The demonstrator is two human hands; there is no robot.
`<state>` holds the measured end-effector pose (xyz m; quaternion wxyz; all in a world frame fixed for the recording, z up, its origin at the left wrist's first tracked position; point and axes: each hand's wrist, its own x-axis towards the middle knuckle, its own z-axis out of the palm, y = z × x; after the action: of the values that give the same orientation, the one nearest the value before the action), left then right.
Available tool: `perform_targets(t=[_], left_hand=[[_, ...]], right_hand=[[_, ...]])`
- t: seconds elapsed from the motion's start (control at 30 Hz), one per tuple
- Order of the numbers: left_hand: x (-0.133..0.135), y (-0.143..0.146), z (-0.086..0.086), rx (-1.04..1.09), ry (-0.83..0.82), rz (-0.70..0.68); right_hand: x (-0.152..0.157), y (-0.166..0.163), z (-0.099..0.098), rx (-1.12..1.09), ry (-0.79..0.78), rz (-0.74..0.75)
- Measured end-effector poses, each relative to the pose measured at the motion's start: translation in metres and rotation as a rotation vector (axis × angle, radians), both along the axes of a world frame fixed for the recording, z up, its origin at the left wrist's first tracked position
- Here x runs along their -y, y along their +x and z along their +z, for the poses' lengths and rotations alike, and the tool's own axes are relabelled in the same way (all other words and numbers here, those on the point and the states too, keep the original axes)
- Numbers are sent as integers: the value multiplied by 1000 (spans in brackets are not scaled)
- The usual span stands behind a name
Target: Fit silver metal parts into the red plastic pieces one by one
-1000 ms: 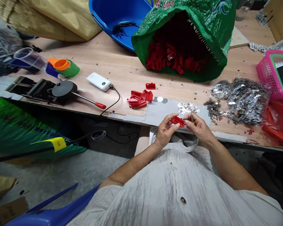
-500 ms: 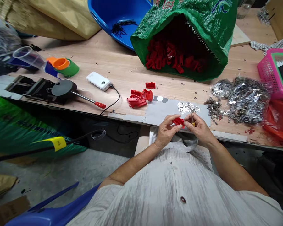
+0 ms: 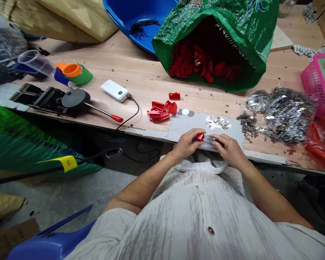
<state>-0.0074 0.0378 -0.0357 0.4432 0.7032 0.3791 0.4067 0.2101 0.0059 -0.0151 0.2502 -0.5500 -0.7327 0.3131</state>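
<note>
Here, the left hand (image 3: 186, 145) grips a red part (image 3: 200, 137), seemingly to steady it.
The right hand (image 3: 229, 148) pinches a slim dark item (image 3: 211, 136); metal pieces (image 3: 219, 123) lie just beyond, presumably for easy reach.

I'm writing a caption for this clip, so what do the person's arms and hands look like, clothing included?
The left hand and right hand are ungloved, with bare wrists and forearms. The left sleeve and right sleeve are short and pale, matching a light top with soft grey streaks and a dark button.
</note>
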Motion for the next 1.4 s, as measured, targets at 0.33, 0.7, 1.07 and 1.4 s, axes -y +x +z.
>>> perform_targets(t=[0.33, 0.7, 1.07, 1.4], left_hand=[[-16, -4, -2, -29, -53, -89], [-17, -7, 1, -48, -121, -128], [-17, -2, 0, -60, -110, -97], [1, -5, 2, 122, -245, 7]], right_hand=[[-2, -5, 3, 108, 27, 79], [-1, -6, -5, 193, 72, 81], [7, -30, -2, 344, 143, 10], [9, -4, 2, 22, 19, 12]])
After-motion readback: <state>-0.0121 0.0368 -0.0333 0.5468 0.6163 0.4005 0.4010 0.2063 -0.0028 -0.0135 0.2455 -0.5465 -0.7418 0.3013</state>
